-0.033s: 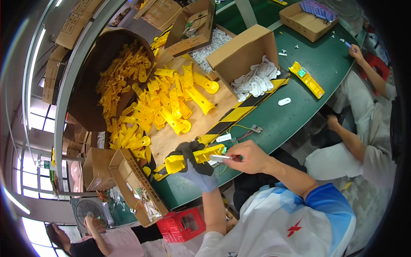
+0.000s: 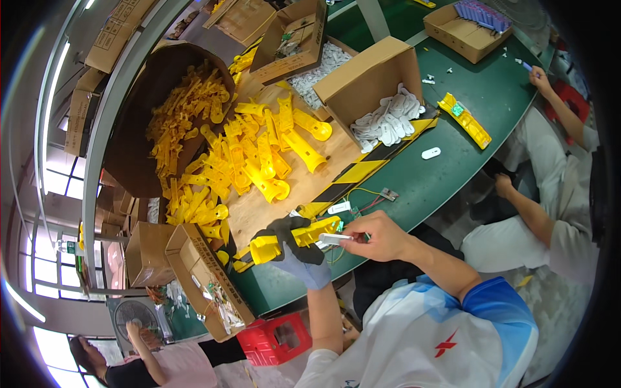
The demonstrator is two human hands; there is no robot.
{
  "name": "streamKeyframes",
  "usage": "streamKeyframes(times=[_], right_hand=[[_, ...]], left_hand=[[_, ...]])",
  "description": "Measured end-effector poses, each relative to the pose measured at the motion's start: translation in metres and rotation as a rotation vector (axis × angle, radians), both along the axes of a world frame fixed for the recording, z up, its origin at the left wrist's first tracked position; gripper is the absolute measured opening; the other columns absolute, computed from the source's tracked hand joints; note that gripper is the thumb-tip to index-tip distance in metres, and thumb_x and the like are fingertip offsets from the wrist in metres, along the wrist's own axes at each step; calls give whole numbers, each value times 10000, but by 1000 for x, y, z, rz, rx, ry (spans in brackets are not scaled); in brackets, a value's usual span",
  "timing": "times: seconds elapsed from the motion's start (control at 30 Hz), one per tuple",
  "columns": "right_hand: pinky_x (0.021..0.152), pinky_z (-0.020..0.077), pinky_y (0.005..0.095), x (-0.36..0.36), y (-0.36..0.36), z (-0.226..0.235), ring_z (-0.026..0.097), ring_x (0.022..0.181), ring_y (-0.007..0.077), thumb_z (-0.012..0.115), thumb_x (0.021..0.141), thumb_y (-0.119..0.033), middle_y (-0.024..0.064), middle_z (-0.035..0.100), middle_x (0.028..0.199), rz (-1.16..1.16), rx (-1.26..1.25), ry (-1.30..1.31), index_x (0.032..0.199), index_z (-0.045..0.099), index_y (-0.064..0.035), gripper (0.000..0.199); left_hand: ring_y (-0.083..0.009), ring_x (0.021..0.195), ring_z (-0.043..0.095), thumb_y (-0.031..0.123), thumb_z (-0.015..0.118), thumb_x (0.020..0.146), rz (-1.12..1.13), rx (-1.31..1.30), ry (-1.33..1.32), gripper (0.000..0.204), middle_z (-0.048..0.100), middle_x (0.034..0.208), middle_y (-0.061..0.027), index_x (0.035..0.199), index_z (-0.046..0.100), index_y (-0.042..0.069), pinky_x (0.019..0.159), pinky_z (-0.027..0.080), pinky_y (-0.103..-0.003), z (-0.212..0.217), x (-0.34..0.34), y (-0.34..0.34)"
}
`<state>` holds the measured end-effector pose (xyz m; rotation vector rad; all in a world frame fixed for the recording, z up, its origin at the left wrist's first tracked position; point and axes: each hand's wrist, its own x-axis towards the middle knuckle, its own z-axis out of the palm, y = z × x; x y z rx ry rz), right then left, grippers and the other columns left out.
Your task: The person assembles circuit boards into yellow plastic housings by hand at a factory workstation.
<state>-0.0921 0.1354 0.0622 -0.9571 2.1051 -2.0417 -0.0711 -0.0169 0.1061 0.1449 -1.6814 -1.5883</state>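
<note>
Seen from above at a green worktable (image 2: pixel 453 174), the gloved left hand (image 2: pixel 299 249) is clenched around a long yellow plastic housing (image 2: pixel 294 238) held just over the table's near edge. The bare right hand (image 2: pixel 378 236) pinches a small white piece (image 2: pixel 335 238) against the housing's right end, though its exact seating is hard to make out. It likely goes best with the housing held level and the piece pressed in straight, near the loose yellow housings (image 2: pixel 259 155).

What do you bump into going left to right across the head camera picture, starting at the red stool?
Red stool → gloved left hand holding a yellow part → right hand holding a small white piece → white oval piece → yellow tray.
</note>
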Motion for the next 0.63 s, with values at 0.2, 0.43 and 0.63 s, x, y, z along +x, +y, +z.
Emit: streamKeyframes(times=[0.2, 0.43, 0.63], right_hand=[[510, 442, 259, -2, 6, -3, 553, 514, 116, 714, 835, -143, 63, 604, 602, -3, -17, -54, 798, 682, 2, 153], [486, 443, 260, -1, 6, -8, 590, 516, 122, 723, 822, -112, 72, 627, 612, -70, 42, -40, 757, 652, -6, 143], [495, 458, 276, 0, 7, -9, 604, 501, 162, 727, 826, -177, 89, 604, 586, -121, 38, -22, 734, 620, -2, 225]], left_hand=[[-178, 730, 558, 315, 489, 1015, 156, -98, 116, 267, 489, 781, -60, 946, 398, 74, 742, 504, -365, -6, 4, 0], [-187, 691, 568, 275, 519, 997, 142, -101, 287, 255, 506, 790, -63, 966, 382, 62, 743, 542, -406, -8, 11, 2], [-234, 697, 588, 109, 577, 934, 38, 62, 327, 201, 581, 768, -116, 1008, 390, 101, 764, 503, -416, -17, 6, 6]])
